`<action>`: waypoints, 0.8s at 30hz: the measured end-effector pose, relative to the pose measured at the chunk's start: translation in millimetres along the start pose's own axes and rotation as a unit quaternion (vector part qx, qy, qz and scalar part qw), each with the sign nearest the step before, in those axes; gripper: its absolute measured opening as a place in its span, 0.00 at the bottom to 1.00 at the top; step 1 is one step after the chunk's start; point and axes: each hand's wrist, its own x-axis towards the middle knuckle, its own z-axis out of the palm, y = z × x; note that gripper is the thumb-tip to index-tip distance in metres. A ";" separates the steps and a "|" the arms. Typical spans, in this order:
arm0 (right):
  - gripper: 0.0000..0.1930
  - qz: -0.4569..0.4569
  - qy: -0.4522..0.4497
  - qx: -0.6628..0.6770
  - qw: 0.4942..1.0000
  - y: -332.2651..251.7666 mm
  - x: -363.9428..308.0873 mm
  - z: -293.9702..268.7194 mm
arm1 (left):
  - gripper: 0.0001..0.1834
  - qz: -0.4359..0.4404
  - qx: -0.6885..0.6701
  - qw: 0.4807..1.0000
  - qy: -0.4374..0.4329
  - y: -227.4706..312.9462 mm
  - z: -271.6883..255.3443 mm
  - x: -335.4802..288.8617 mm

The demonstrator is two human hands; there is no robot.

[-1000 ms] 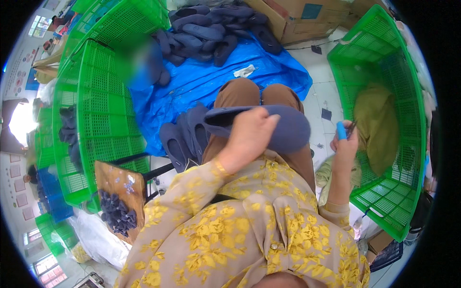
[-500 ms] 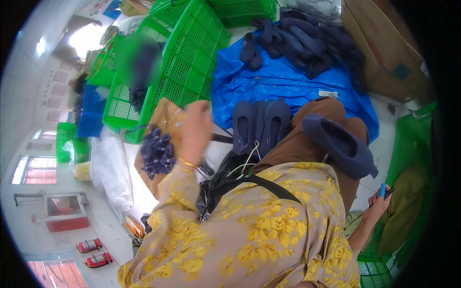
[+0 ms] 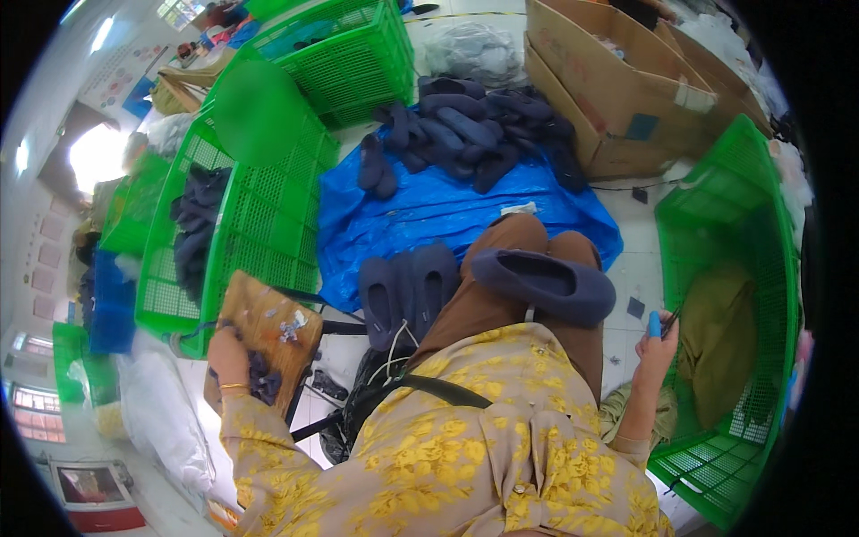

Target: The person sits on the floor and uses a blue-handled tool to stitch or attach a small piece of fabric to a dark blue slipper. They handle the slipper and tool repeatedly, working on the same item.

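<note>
My left hand [image 3: 230, 360] is down on a wooden board [image 3: 291, 338], with its fingers closing on small dark blue fabric pieces [image 3: 262, 379] and covering part of their pile. My right hand [image 3: 656, 351] is raised beside my thigh, closed round a small dark pointed tool [image 3: 675, 315] whose exact kind is unclear. Something bright blue [image 3: 654, 324] shows at one of its fingers. Across my lap lies a dark blue slip-on shoe [image 3: 580, 295]. Similar shoes [image 3: 382, 309] stand side by side left of my knees.
Ahead, a blue sheet [image 3: 420, 206] bears a heap of dark shoes [image 3: 465, 134]. Green crates [image 3: 268, 224] stand at the left; another green crate [image 3: 707, 188] at the right holds olive cloth [image 3: 720, 340]. Cardboard boxes [image 3: 617, 107] are at the far right.
My left hand has swung left and down from above the board's edge onto the fabric pieces. My view has shifted to the right. The right hand still holds the tool.
</note>
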 end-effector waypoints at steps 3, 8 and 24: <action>0.10 0.006 0.016 0.001 1.000 -5.4 -3.0 -0.7 | 0.05 0.029 0.027 0.997 -0.063 -3.2 -15.1 7.7; 0.09 -0.012 0.021 -0.015 1.000 -0.9 -5.3 -8.3 | 0.12 0.022 -0.079 0.989 0.120 66.4 -76.4 16.7; 0.11 -0.075 -0.336 -0.125 0.930 -85.8 -90.8 104.4 | 0.17 0.159 -0.768 0.399 -0.475 365.6 -137.9 -64.2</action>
